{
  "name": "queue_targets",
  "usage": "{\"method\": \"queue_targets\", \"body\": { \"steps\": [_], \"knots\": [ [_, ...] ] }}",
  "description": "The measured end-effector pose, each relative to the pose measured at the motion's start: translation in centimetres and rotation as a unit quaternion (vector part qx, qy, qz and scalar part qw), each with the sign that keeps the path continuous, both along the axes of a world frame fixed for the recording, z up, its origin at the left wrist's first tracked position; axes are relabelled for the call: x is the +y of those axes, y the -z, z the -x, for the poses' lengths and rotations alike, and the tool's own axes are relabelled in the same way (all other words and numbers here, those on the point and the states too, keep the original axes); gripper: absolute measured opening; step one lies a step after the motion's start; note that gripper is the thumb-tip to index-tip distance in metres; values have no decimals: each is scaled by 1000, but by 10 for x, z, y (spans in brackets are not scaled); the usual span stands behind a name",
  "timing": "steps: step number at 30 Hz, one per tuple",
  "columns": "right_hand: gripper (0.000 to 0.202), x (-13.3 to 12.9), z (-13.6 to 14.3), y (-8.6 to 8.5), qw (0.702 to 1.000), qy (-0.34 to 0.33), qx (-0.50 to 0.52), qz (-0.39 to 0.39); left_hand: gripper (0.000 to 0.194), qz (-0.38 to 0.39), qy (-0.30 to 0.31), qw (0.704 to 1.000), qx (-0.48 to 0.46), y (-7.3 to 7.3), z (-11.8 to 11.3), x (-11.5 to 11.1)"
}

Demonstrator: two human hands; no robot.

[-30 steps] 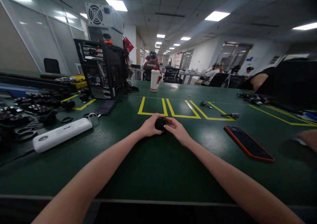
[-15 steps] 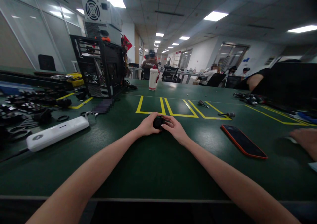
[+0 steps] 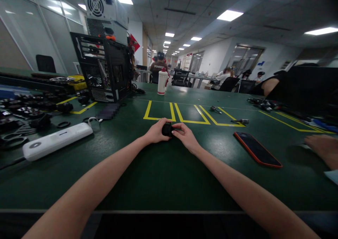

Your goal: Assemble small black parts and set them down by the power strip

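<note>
A small, dark, rounded black part point(image 3: 167, 129) is held low over the green table point(image 3: 169, 175), in front of the yellow tape marks. My left hand point(image 3: 157, 131) is closed around its left side, thumb below and fingers above. At its right side my right hand point(image 3: 186, 137) is pinched, thumb and fingertips close together against the part. A thin dark sliver shows between those right fingertips, too small to name. The part's exact kind cannot be made out, since the fingers cover much of it.
An orange-edged phone point(image 3: 257, 149) lies to the right, with two small metal tools point(image 3: 241, 121) beyond it. A white power strip point(image 3: 58, 140), black parts and an open computer case point(image 3: 105, 70) occupy the left. A white cup point(image 3: 162, 82) stands behind. Another person's hand point(image 3: 322, 147) is far right.
The view has shifted slightly. My right fingertips have changed their pinch a little at the part's right side, and a dark sliver shows between them. My left hand keeps its hold.
</note>
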State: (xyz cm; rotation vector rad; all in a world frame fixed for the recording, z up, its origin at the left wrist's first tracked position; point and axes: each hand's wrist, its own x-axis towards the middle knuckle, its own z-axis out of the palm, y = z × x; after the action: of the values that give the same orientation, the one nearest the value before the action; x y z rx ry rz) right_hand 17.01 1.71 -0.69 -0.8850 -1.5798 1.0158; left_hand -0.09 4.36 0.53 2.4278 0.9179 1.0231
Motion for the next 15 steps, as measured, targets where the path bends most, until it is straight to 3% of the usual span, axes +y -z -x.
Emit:
{"method": "queue_targets", "body": {
  "steps": [3,15],
  "knots": [
    [34,2,-2,2,1000,-3,1,10,57,4,-2,1000,-4,0,0,0],
    [39,2,-2,5,999,-23,-8,21,59,18,-12,1000,-4,0,3,3]
  ]
}}
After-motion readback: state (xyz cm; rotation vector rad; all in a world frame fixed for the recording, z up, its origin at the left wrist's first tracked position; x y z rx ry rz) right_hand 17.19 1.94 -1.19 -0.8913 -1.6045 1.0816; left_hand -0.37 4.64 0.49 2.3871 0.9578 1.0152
